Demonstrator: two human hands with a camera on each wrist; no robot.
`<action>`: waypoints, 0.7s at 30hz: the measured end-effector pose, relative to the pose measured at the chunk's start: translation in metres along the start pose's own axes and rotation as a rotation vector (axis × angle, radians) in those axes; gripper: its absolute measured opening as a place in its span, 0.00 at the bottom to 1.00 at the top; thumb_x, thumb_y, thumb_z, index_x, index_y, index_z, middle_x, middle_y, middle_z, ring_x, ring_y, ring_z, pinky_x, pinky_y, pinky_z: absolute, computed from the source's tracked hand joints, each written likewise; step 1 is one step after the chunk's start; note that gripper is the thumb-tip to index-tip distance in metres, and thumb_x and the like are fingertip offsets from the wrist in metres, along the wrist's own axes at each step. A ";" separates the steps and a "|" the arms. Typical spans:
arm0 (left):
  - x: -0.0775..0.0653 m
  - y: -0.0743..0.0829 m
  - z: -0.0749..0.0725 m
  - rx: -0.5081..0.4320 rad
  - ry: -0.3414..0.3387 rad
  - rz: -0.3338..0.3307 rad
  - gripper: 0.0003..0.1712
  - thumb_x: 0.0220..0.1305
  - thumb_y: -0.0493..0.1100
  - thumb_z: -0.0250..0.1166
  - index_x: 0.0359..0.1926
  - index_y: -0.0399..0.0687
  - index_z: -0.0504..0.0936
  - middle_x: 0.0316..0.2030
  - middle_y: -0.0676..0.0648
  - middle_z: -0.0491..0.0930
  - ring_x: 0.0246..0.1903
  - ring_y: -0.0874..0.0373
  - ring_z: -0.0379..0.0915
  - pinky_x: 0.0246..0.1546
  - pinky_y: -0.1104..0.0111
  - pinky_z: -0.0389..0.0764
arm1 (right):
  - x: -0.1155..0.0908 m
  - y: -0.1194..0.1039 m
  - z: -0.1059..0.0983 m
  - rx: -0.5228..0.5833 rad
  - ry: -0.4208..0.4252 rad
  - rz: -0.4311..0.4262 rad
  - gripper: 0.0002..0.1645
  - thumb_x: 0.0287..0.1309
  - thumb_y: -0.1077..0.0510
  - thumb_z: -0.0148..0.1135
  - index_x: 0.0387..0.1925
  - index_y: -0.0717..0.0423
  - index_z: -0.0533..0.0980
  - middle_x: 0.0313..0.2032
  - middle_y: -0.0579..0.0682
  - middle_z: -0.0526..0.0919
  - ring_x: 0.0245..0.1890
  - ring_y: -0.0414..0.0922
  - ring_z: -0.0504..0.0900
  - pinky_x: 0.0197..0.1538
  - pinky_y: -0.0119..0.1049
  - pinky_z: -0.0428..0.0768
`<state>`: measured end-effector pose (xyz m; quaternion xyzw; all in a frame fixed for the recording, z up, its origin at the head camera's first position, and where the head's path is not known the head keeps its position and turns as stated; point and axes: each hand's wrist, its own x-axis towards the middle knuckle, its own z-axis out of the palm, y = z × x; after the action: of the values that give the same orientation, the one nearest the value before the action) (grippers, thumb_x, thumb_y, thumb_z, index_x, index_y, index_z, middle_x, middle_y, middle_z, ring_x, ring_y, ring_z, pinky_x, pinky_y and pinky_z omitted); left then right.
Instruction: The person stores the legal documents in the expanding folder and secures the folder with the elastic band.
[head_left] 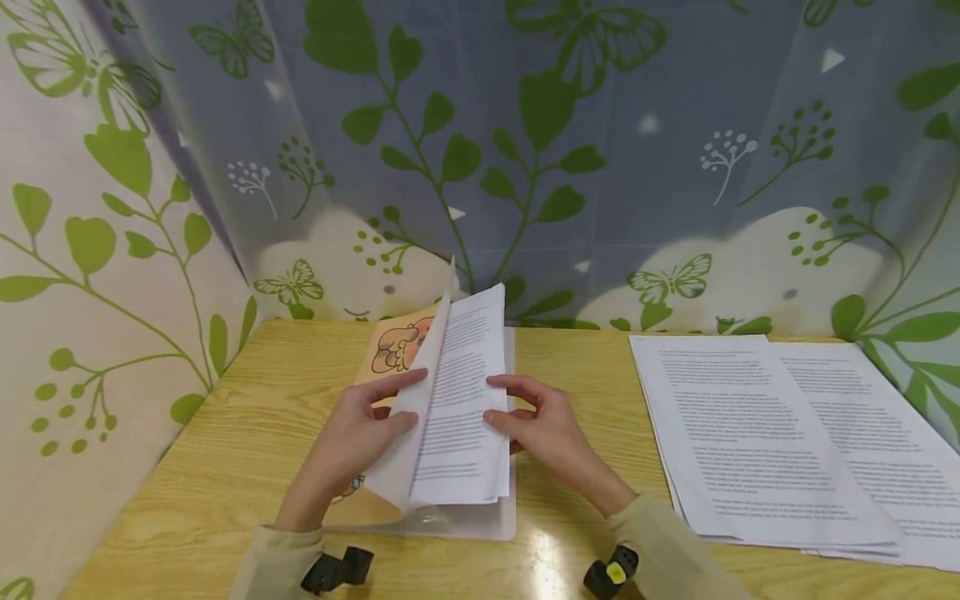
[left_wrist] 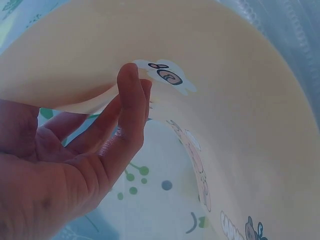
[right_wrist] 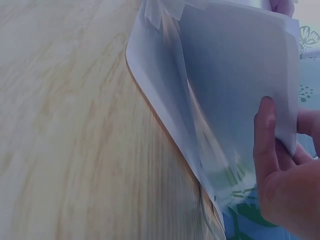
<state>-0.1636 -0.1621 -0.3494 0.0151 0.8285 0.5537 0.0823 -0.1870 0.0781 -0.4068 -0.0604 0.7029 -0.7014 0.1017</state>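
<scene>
A folder with a peach cover (head_left: 378, 467) printed with cartoon animals lies partly opened on the table, its clear back sheet (head_left: 480, 523) showing below and at the right. My left hand (head_left: 356, 429) pinches the raised cover, which bends in a curve in the left wrist view (left_wrist: 240, 90). Inside the folder, printed sheets (head_left: 459, 408) stand tilted up. Along their right edge, my right hand (head_left: 543, 421) pinches them between thumb and fingers. From the right wrist, the sheets' pale back (right_wrist: 235, 70) shows above the folder, with my right hand (right_wrist: 285, 175) at their edge.
Two overlapping stacks of printed paper (head_left: 750, 442) lie on the right of the wooden table (head_left: 225, 442). Behind and at the left hangs a curtain (head_left: 480, 167) with green leaves and butterflies. Black bands (head_left: 337, 569) are on both wrists.
</scene>
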 end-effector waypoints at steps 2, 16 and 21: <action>0.000 0.000 0.000 0.002 0.000 0.002 0.30 0.67 0.33 0.61 0.69 0.54 0.77 0.62 0.38 0.78 0.31 0.54 0.81 0.26 0.64 0.83 | 0.000 0.000 0.002 -0.001 -0.007 0.000 0.29 0.61 0.67 0.68 0.64 0.53 0.77 0.64 0.58 0.77 0.35 0.45 0.88 0.32 0.37 0.87; 0.000 0.000 0.000 -0.026 -0.009 -0.003 0.30 0.67 0.33 0.61 0.69 0.56 0.77 0.61 0.37 0.79 0.34 0.52 0.83 0.29 0.62 0.85 | 0.006 0.004 0.013 -0.044 -0.037 0.007 0.27 0.63 0.61 0.69 0.64 0.50 0.77 0.65 0.57 0.77 0.35 0.44 0.87 0.33 0.39 0.88; -0.001 0.001 0.000 -0.021 -0.008 0.005 0.30 0.68 0.34 0.61 0.69 0.55 0.77 0.63 0.37 0.78 0.34 0.53 0.83 0.29 0.62 0.85 | 0.008 0.005 0.017 -0.052 -0.040 0.008 0.26 0.63 0.60 0.69 0.63 0.50 0.78 0.64 0.57 0.78 0.35 0.44 0.87 0.32 0.38 0.87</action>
<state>-0.1627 -0.1615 -0.3486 0.0187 0.8224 0.5623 0.0845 -0.1902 0.0601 -0.4125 -0.0743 0.7190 -0.6811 0.1169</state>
